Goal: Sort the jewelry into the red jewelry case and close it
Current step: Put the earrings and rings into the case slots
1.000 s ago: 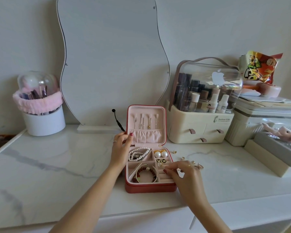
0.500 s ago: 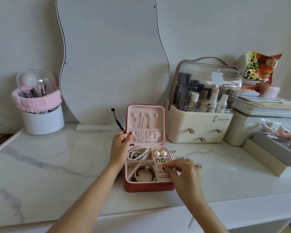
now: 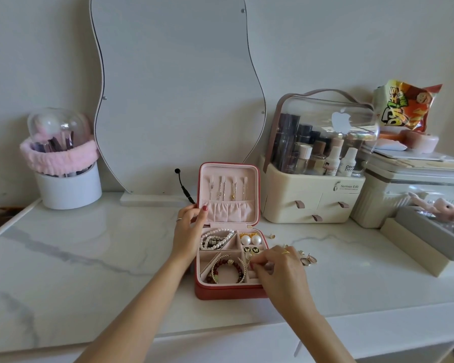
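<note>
The red jewelry case (image 3: pixel 228 293) stands open on the marble top, its pink lid upright with several necklaces hung inside. Its compartments hold a pearl strand (image 3: pixel 215 238), two pearl earrings (image 3: pixel 250 240), butterfly studs (image 3: pixel 251 249) and a red bead bracelet (image 3: pixel 227 269). My left hand (image 3: pixel 188 233) rests against the case's left side, thumb on the lid's lower left corner. My right hand (image 3: pixel 278 271) is over the case's right slots, fingertips pinched on a small piece that I cannot make out. Loose gold earrings and rings (image 3: pixel 308 259) lie on the top right of the case.
A wavy mirror (image 3: pixel 173 95) leans on the wall behind the case. A cream cosmetics organiser (image 3: pixel 312 200) stands at its right, with boxes and a snack bag beyond. A white brush holder (image 3: pixel 68 188) is at the far left. A black cable plug (image 3: pixel 185 191) lies behind the case.
My right hand has shifted slightly further over the case's right slots, fingertips drawn together. The left hand has stayed on the case's left side.
</note>
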